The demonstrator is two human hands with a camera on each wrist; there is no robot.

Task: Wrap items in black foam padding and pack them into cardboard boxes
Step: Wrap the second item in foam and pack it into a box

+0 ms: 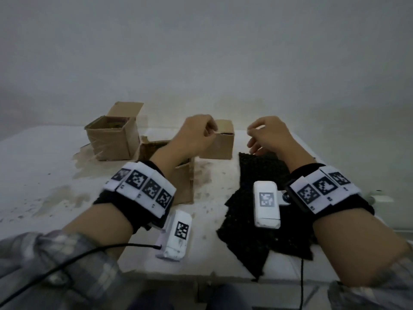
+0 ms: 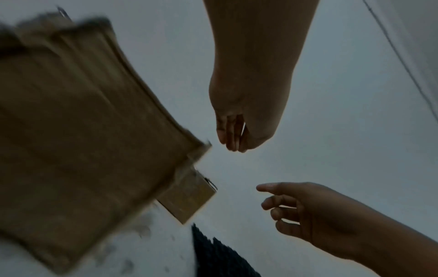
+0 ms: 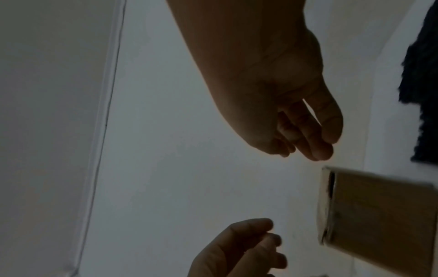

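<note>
Both my hands hang in the air above the stained white table [image 1: 44, 175], and neither holds anything. My left hand [image 1: 192, 135] has its fingers loosely curled in front of the small closed brown cardboard box [image 1: 220, 142]; my right hand [image 1: 268, 135] is relaxed, fingers slack and a little spread, over the far edge of the black knobbly foam padding sheets [image 1: 263, 175].

That foam lies flat on the table under my right forearm, several ragged-edged pieces overlapping, the nearest one hanging slightly past the table's front edge. I judge it light, soft and floppy; it should bend easily round an item and is unlikely to slip. I would pinch it at a free corner or along the far edge, near my right fingertips, and peel one sheet off the pile.

Two more boxes stand to the left: a tall open brown cardboard box [image 1: 111, 139] with its flap up, and a lower open box [image 1: 183, 182] under my left wrist. I cannot tell what sits inside them.
</note>
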